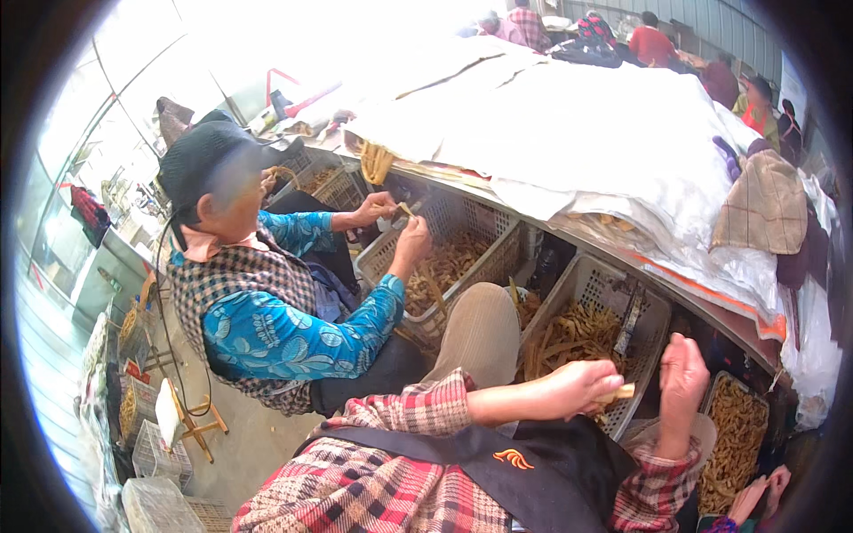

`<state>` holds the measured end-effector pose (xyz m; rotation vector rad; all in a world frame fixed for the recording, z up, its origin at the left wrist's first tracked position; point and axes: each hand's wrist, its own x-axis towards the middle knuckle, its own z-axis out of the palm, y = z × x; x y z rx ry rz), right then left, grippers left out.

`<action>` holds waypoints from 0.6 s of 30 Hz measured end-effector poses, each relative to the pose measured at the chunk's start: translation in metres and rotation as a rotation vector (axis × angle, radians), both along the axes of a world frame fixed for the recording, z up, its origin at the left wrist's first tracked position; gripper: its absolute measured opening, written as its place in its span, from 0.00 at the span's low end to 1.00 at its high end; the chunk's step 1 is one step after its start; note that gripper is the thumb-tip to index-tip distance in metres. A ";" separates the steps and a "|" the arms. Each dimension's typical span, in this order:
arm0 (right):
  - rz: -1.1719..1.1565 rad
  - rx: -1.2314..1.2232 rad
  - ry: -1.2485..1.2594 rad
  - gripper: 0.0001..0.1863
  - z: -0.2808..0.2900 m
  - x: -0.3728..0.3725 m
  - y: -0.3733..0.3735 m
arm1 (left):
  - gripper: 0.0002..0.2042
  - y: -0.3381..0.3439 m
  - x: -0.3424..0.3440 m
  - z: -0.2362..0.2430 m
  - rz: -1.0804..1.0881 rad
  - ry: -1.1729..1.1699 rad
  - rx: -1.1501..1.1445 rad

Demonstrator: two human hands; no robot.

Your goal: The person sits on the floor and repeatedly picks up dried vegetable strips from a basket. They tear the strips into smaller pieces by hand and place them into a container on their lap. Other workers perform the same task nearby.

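My left hand [577, 389] is closed around a short pale-yellow strip [625, 391], whose end sticks out past the fingertips; I cannot make out its exact kind. To its right my right hand [682, 371] is raised, apart from the strip, with its fingers drawn together. Whatever those fingers might hold is hidden. Below both hands, in front of my knees, stands a white plastic crate [647, 330] with slatted walls. Many yellowish-brown dried strips [582, 333] lie in it.
A co-worker [258, 293] at my left handles a strip over another crate [508, 253]. White sheeting [569, 124] covers the long table ahead, whose edge overhangs the crates. At lower right, another person's hands [760, 493] are beside a filled crate [733, 435]. A wooden stool [191, 417] stands behind the co-worker.
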<state>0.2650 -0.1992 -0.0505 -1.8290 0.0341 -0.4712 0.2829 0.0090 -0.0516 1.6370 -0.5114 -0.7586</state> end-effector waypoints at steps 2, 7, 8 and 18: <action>-0.037 -0.203 -0.126 0.17 0.020 -0.011 0.001 | 0.15 -0.001 -0.012 -0.014 0.100 -0.086 -0.088; 0.241 -0.455 0.015 0.22 0.030 -0.050 0.039 | 0.12 0.000 -0.015 0.014 0.082 -0.101 -0.131; 0.193 -0.355 -0.002 0.22 0.024 -0.052 0.030 | 0.12 0.001 -0.016 0.012 0.109 -0.190 -0.144; 0.604 0.015 0.249 0.29 -0.013 -0.054 0.003 | 0.10 -0.014 -0.001 0.011 0.321 -1.176 -0.114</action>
